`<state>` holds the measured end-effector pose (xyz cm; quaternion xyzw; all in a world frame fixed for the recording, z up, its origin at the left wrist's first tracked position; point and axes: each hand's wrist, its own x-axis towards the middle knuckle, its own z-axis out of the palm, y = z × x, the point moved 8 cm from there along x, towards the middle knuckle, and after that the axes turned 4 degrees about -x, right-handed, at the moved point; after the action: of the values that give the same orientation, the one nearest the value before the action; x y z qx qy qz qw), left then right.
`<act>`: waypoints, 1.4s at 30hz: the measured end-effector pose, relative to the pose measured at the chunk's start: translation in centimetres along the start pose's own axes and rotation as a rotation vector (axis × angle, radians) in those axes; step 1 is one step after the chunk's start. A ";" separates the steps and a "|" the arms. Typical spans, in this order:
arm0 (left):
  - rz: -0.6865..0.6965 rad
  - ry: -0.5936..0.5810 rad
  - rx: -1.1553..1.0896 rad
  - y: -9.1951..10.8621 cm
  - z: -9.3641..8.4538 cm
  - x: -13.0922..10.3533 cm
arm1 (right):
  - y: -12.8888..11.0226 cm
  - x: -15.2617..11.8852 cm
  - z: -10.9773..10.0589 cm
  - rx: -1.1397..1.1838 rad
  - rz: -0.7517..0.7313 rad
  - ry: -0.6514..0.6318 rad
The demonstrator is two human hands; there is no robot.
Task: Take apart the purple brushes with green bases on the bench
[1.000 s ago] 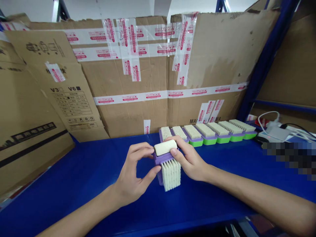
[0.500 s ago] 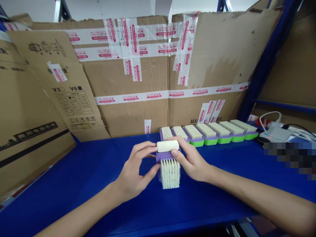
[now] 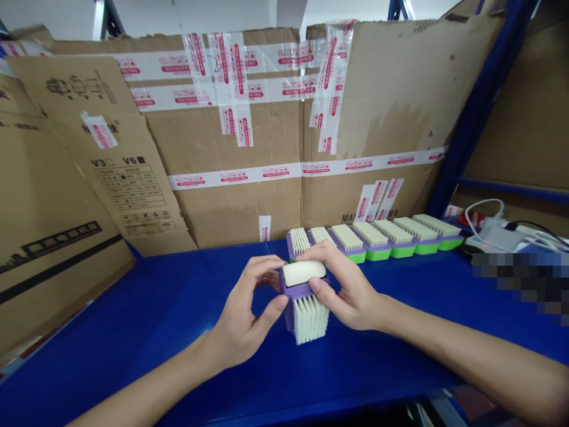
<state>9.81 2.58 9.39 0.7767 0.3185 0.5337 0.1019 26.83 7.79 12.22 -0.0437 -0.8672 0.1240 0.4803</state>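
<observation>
A: Where are the hands?

B: Near each other, a purple brush (image 3: pixel 297 291) between them, over the blue desk (image 3: pixel 169 302). The left hand (image 3: pixel 240 320) pinches its left edge; the right hand (image 3: pixel 355 296) is clamped on the cream block (image 3: pixel 304 272) along its top, thumb on the near side.

A: What would make for good handling?

B: In my judgement, the left pinch should steady the purple body while the right thumb presses evenly, clear of the bristles (image 3: pixel 311 321).

A: Which way does it point?

B: Bristle tips face down, to the hands' near side. The block's long axis runs from hand to hand, right end slightly higher; the body's I cannot tell.

A: Farther out?

B: Beyond the right hand, seven brushes (image 3: pixel 377 252) stand in a row, bristles up.
</observation>
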 end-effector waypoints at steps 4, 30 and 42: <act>-0.026 0.006 -0.029 0.7 0.1 0.4 | -1.7 1.9 0.0 -0.160 -0.071 -0.161; -0.150 -0.077 -0.013 -2.3 1.1 0.3 | 0.9 2.9 -2.7 -0.187 0.143 0.136; -0.070 -0.112 0.455 -2.4 -0.1 0.2 | 4.6 1.2 1.2 -0.253 0.400 -0.154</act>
<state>8.81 4.52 8.42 0.7965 0.4514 0.4004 -0.0398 24.92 12.25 11.41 -0.2648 -0.8839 0.1099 0.3695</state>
